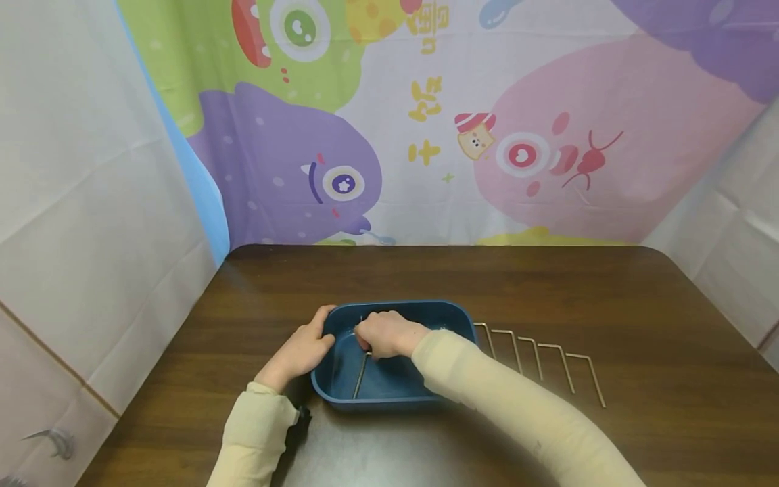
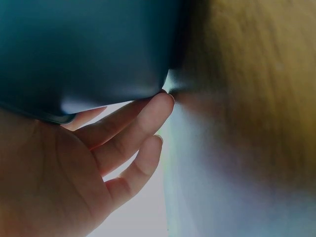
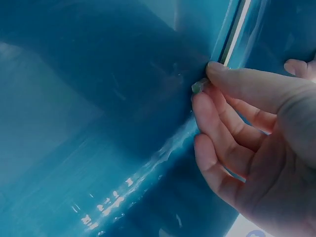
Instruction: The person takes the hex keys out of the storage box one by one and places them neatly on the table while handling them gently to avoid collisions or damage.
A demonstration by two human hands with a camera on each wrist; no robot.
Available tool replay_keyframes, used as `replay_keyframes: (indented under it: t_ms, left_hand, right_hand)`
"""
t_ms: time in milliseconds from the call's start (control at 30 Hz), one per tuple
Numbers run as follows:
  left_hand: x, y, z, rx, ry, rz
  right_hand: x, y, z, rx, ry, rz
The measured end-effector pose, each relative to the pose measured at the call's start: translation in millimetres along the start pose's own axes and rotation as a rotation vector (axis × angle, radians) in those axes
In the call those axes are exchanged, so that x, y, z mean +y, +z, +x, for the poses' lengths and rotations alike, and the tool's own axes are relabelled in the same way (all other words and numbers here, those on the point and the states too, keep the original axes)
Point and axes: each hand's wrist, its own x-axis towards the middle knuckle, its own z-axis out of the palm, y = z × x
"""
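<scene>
A blue plastic bin [image 1: 389, 404] sits on the table. My left hand [image 1: 302, 350] holds its left side, thumb over the rim and fingers along the outer wall; in the left wrist view those fingers [image 2: 153, 111] lie against the wall. Inside the bin, my right hand [image 1: 386, 335] pinches an L-shaped hex key [image 1: 361, 377] at its bent end. The long arm of the key slants towards the bin's near wall. In the right wrist view the short tip of the hex key [image 3: 197, 87] pokes out between thumb and fingers.
Several more L-shaped hex keys [image 1: 593, 380] lie in a slanting row on the wooden table [image 1: 517, 284], right of the bin. A cartoon-printed cloth [image 1: 426, 189] hangs behind the table. Pale walls [image 1: 91, 169] stand at both sides.
</scene>
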Motion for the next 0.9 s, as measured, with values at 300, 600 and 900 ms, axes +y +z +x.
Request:
replay_keyframes:
  t_ms: [300, 600, 900]
  left_hand:
    - [1.1, -1.7, -0.8, 0.011, 0.017, 0.018]
    - [0.1, 0.9, 0.1, 0.01, -0.002, 0.02]
    - [1.5, 0.3, 0.6, 0.007, -0.005, 0.024]
  right_hand:
    - [3.4, -2.7, -1.0, -0.008, 0.026, -0.027]
    - [2.5, -5.0, -5.6, 0.009, 0.026, -0.114]
    - [-7.5, -15.0, -19.3, 0.057, 0.005, -0.408]
